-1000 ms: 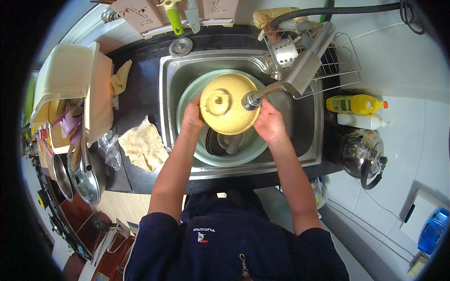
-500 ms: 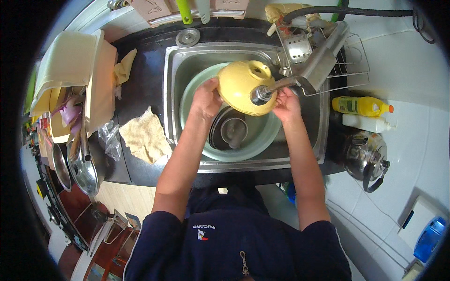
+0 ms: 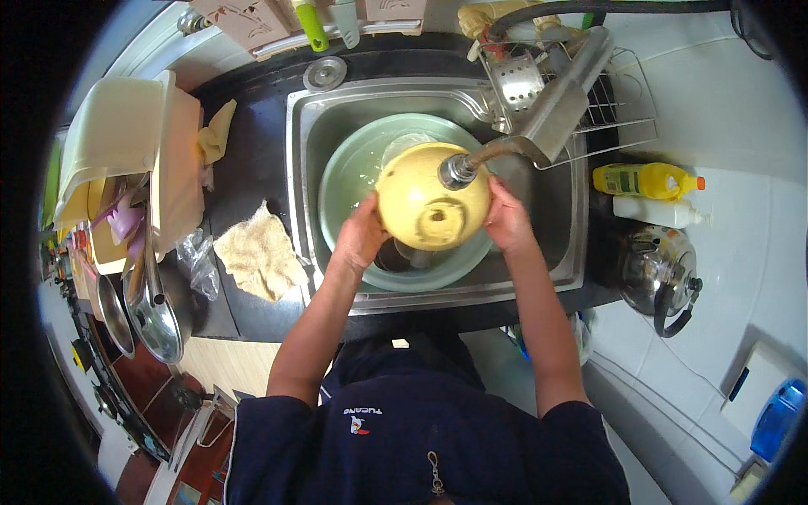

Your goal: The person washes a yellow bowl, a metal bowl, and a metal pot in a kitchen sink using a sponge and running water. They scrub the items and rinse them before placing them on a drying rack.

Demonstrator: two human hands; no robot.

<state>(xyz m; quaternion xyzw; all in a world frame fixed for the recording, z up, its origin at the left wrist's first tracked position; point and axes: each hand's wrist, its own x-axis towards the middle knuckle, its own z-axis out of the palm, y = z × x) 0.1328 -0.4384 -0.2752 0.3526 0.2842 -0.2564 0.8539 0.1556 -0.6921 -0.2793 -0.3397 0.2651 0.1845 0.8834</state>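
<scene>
Between my two hands a yellow bowl is held bottom up, its round foot ring facing me. My left hand grips the left side of the rim, and my right hand grips the right side. The faucet head hangs over the bowl's upper right part; whether water runs is hard to tell. Below is a pale green basin with water in it, standing in the steel sink. Dark and metal dishes in the basin are mostly hidden by the bowl.
A beige cloth lies left of the sink, near a cream container of utensils. On the right are a wire rack, a yellow bottle, a white bottle and a kettle. A drain strainer lies behind the sink.
The bowl has turned, so its foot ring has swung from the far side toward me. Both hands have shifted lower and nearer with it. A pale round shape now shows behind it.
</scene>
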